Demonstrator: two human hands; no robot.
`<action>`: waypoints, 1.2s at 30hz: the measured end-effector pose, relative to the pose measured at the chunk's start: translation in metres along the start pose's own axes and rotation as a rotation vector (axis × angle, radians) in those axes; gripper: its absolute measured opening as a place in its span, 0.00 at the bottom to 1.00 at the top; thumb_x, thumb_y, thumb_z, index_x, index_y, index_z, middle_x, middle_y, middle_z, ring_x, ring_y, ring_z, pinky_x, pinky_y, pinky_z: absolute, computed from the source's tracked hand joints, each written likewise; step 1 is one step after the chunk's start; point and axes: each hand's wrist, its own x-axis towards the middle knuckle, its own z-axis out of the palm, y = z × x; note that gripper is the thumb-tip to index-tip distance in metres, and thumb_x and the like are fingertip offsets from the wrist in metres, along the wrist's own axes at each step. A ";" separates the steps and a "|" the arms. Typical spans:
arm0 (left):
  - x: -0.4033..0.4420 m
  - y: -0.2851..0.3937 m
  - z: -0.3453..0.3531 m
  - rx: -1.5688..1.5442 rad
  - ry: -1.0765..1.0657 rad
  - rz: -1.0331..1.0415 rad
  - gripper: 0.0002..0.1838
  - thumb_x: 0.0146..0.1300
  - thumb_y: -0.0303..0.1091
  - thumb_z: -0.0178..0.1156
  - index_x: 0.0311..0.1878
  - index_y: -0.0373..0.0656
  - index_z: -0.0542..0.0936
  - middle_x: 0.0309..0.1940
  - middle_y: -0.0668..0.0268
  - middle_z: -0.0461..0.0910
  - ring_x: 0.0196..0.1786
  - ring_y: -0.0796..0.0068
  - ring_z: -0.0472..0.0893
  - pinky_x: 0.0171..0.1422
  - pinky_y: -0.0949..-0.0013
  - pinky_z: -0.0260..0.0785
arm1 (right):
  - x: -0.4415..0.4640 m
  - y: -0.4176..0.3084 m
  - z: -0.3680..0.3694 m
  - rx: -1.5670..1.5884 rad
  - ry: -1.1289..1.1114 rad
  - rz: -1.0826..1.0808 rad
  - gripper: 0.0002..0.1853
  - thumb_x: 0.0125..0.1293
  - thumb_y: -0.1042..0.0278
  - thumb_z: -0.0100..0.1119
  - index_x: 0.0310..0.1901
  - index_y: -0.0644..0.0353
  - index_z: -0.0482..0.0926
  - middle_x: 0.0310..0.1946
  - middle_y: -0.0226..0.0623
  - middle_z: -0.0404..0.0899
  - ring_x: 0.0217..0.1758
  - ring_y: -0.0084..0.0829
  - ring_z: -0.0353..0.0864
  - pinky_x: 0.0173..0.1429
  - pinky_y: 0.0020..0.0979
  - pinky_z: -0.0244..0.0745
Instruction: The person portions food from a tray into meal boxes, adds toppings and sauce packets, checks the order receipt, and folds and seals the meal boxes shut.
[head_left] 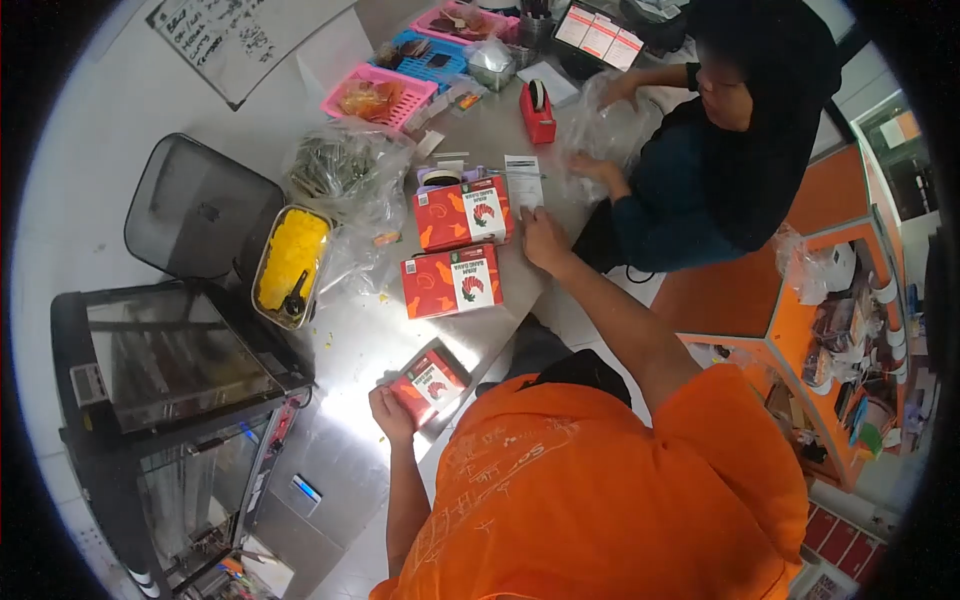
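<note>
My left hand (393, 412) grips the left end of a small red food box (432, 386) at the table's near edge. The box has a white label with a red drawing. My right hand (545, 240) reaches forward, its fingers closed at the lower end of a white printed receipt (523, 183). Left of that hand, two larger red food boxes stand one behind the other: the far box (462, 214) and the near box (453, 281). A tape roll (440, 178) lies behind them.
A co-worker (690, 150) at the right handles a clear plastic bag (610, 125). A red tape dispenser (537, 115), pink basket (405, 98) and tablet (598, 38) are at the back. A tray of yellow food (292, 262) and a glass-sided cabinet (180, 350) stand left.
</note>
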 end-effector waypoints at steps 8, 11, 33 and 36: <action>0.003 -0.008 0.002 -0.014 0.046 0.051 0.12 0.78 0.32 0.46 0.39 0.35 0.74 0.37 0.58 0.75 0.42 0.68 0.74 0.54 0.64 0.69 | 0.026 0.005 -0.019 -0.014 -0.183 0.014 0.18 0.65 0.71 0.52 0.56 0.63 0.75 0.54 0.51 0.77 0.53 0.54 0.81 0.57 0.51 0.77; 0.004 -0.013 0.000 -0.015 0.027 -0.084 0.13 0.78 0.32 0.46 0.38 0.36 0.73 0.36 0.60 0.74 0.41 0.69 0.74 0.52 0.65 0.69 | 0.053 0.014 -0.013 0.036 -0.248 0.004 0.12 0.64 0.70 0.53 0.47 0.62 0.79 0.49 0.53 0.81 0.52 0.54 0.82 0.56 0.52 0.77; -0.066 0.085 0.019 -0.355 0.346 -0.322 0.13 0.81 0.36 0.45 0.39 0.40 0.72 0.35 0.70 0.72 0.39 0.80 0.70 0.48 0.71 0.67 | 0.195 0.041 0.020 0.836 -0.652 -0.063 0.10 0.67 0.61 0.68 0.38 0.59 0.85 0.38 0.34 0.86 0.42 0.24 0.83 0.42 0.31 0.76; -0.058 0.111 0.020 -0.282 0.272 -0.478 0.13 0.81 0.35 0.45 0.40 0.40 0.73 0.36 0.70 0.73 0.40 0.81 0.69 0.49 0.72 0.67 | 0.191 0.021 0.002 0.493 -0.460 -0.269 0.12 0.65 0.59 0.69 0.34 0.60 0.85 0.32 0.38 0.85 0.37 0.28 0.84 0.39 0.33 0.74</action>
